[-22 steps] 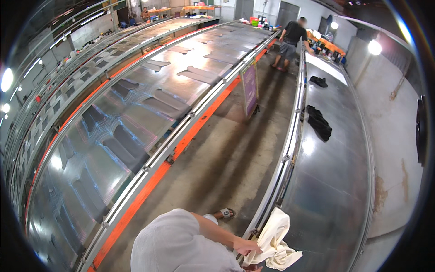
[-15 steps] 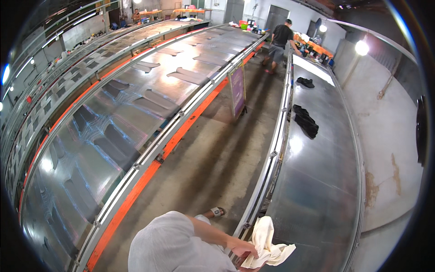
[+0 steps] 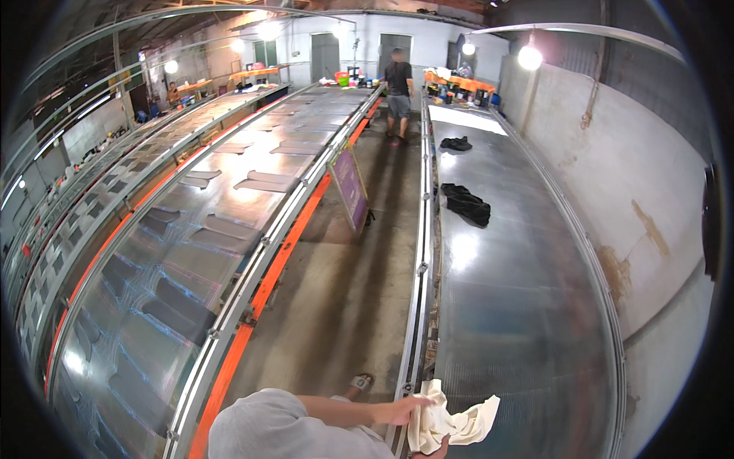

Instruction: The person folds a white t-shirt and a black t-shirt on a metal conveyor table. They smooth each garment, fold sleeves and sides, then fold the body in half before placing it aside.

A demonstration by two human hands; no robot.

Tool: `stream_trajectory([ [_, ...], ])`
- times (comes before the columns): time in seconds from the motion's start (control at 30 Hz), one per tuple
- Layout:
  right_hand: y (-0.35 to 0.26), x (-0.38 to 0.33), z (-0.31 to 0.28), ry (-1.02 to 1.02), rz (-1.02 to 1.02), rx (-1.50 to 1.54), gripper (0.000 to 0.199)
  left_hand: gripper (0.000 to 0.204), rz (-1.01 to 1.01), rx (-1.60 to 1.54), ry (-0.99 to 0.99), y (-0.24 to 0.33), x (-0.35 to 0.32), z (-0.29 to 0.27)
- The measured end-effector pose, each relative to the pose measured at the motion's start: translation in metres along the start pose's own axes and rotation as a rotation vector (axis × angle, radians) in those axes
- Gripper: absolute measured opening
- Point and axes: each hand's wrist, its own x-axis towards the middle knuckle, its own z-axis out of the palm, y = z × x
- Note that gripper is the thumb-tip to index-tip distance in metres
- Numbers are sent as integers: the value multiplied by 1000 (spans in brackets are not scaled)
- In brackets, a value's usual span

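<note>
- Grip, left hand (image 3: pixel 396 411): fingers meet the left side of the cream cloth (image 3: pixel 460 424); blur prevents telling whether they are closed on it.
- Grip, right hand (image 3: pixel 437 450): positioned at the near side of the cloth, largely hidden; closure cannot be told.
- Cream cloth: bunched in folds at the near left edge of the right table (image 3: pixel 527 321), with one end spread toward the right.
- Right table, farther along: a larger black bundle (image 3: pixel 466 205), then a smaller black bundle (image 3: pixel 456 143), both well apart from the cream cloth.
- Right table, far end: dark containers (image 3: pixel 459 96) stand grouped near orange material (image 3: pixel 440 77), with a blue container (image 3: pixel 495 99) to the right. Contents cannot be seen.
- Left table (image 3: pixel 157 249): dark grey fabric pieces (image 3: pixel 180 306) lie flat along its length.
- Left table, far end: a green container (image 3: pixel 344 81) stands among small items; contents too small to tell.
- Aisle between tables: a framed purple panel (image 3: pixel 349 189) leans beside the left table; a person (image 3: pixel 398 80) stands at the far end.
</note>
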Motion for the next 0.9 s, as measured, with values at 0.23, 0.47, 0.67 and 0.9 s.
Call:
stream_trajectory([
  [0.23, 35, -14, -30, 261, -17, 217, 52, 35, 164, -346, 157, 25, 31, -26],
  [0.47, -21, -12, 6, 332, 216, 1252, 58, 37, 111, -341, 102, 63, 33, -2],
  [0.67, -18, 33, -21, 365, 60, 752, 47, 32, 405, -470, -222, 113, 25, 21],
  [0.9, -33, 99, 29, 166, 144, 491, 34, 29, 360, -492, -28, 104, -14, -23],
])
